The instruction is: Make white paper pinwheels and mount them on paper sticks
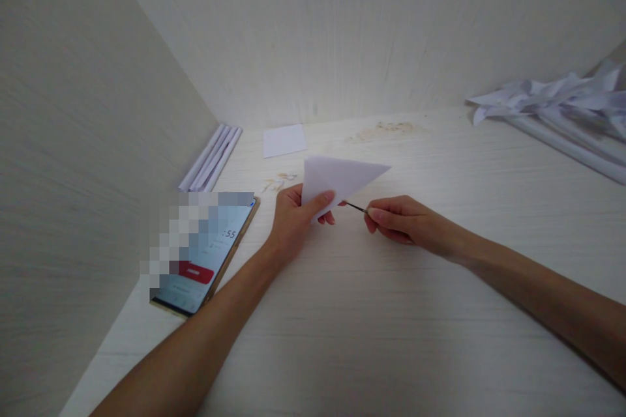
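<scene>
My left hand [299, 216] is closed on a folded sheet of white paper [337, 179], its thumb pressed flat over the front. The paper forms a triangle whose sharp point aims right. Just to the right, my right hand [398, 218] pinches a thin, dark, slender tool [357, 208]; what kind it is I cannot make out. The tool's far end reaches the fingertips of my left hand below the paper's lower edge. Whether it touches them or the paper is unclear.
A phone [222, 277] with a lit, partly blurred screen lies left of my left forearm. Several rolled paper tubes [210, 159] and a small white paper [284, 141] lie near the back. Crumpled and rolled papers [548, 101] sit at far right. Pale walls rise behind and left.
</scene>
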`<state>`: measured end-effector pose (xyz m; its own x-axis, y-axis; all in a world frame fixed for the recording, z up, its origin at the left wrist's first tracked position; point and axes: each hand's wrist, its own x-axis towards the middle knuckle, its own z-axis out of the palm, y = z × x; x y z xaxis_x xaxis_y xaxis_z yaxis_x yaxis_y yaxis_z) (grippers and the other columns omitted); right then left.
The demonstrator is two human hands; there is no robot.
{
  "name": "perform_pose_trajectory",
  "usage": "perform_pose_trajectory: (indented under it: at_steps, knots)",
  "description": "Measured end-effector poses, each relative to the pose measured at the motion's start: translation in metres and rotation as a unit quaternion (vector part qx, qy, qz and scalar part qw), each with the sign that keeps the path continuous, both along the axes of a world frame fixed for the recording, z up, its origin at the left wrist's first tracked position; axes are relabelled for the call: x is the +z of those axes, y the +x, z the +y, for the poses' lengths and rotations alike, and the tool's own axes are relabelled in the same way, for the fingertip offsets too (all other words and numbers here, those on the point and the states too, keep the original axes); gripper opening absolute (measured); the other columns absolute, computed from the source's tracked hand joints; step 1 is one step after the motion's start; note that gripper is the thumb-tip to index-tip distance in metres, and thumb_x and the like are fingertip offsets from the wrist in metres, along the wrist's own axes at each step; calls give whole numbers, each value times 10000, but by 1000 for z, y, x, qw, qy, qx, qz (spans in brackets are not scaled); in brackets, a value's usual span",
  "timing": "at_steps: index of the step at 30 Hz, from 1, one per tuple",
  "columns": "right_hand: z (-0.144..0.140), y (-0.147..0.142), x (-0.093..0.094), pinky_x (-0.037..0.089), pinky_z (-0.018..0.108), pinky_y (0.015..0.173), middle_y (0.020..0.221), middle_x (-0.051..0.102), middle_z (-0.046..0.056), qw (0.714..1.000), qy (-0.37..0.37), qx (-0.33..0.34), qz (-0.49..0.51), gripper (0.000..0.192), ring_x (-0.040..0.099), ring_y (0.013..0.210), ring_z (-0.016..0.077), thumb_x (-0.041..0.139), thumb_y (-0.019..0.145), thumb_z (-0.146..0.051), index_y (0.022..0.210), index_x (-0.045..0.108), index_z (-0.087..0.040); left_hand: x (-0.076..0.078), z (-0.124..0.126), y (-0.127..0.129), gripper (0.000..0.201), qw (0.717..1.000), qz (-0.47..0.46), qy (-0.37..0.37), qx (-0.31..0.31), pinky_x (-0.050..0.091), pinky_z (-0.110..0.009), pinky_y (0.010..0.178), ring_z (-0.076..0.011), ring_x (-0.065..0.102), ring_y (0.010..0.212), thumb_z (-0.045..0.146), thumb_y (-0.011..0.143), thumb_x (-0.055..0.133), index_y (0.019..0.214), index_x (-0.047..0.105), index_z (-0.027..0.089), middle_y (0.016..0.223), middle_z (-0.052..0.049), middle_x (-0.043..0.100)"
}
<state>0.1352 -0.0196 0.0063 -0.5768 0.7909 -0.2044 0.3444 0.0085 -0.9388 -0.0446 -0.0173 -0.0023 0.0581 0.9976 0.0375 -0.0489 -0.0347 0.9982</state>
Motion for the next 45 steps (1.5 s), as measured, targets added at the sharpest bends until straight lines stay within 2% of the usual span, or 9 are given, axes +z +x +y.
perform_pose_trajectory:
  at_steps: [10, 15, 20, 25, 28, 33, 45]
  knots:
    - [3, 3, 0, 143, 212, 362, 409, 292, -79, 1000, -12, 15, -3, 267, 209, 343, 40, 384, 790, -336, 612, 465, -154, -4, 3, -4, 188, 1000, 21, 5, -23, 379, -190, 407, -63, 461, 387, 304, 630, 637, 576, 628, 124, 497, -17, 612]
    - [3, 2, 2, 138, 212, 360, 405, 282, -82, 1000, -9, 9, -11, 265, 202, 342, 40, 384, 786, -331, 602, 461, -155, -2, 3, -3, 195, 1000, 23, 2, -19, 383, -194, 403, -62, 460, 381, 308, 620, 644, 553, 614, 127, 535, -25, 630]
    - [1, 2, 2, 144, 211, 369, 415, 269, -83, 1000, -3, 15, -10, 268, 207, 355, 42, 387, 788, -328, 594, 458, -157, 0, 1, -1, 206, 998, 51, 0, -27, 383, -196, 418, -67, 459, 380, 310, 618, 643, 520, 601, 133, 444, 0, 582]
    - [1, 1, 1, 148, 213, 376, 418, 272, -82, 1000, -4, 12, -9, 270, 206, 358, 44, 379, 798, -330, 610, 464, -155, -1, 1, 0, 210, 999, 46, -4, -28, 373, -192, 421, -65, 457, 386, 315, 623, 641, 530, 600, 131, 442, 3, 580]
    - [1, 1, 2, 143, 215, 375, 415, 272, -82, 1000, -5, 8, -12, 274, 203, 357, 45, 375, 798, -338, 613, 463, -156, -2, 2, 0, 207, 999, 36, -5, -20, 375, -193, 423, -66, 466, 395, 321, 625, 641, 555, 604, 129, 485, -9, 606]
    - [1, 1, 1, 138, 215, 371, 418, 283, -77, 1000, -4, -1, -6, 282, 208, 359, 45, 380, 790, -360, 611, 458, -157, 0, 2, 0, 218, 1000, 21, 2, 5, 380, -205, 419, -69, 490, 409, 337, 627, 633, 618, 614, 120, 672, -54, 675]
    - [1, -1, -1, 147, 211, 372, 433, 284, -74, 999, -4, -33, 1, 272, 224, 371, 49, 381, 787, -350, 608, 457, -159, -2, 2, 0, 199, 1000, 8, 5, -8, 384, -199, 420, -65, 506, 413, 317, 626, 638, 641, 621, 120, 689, -52, 680]
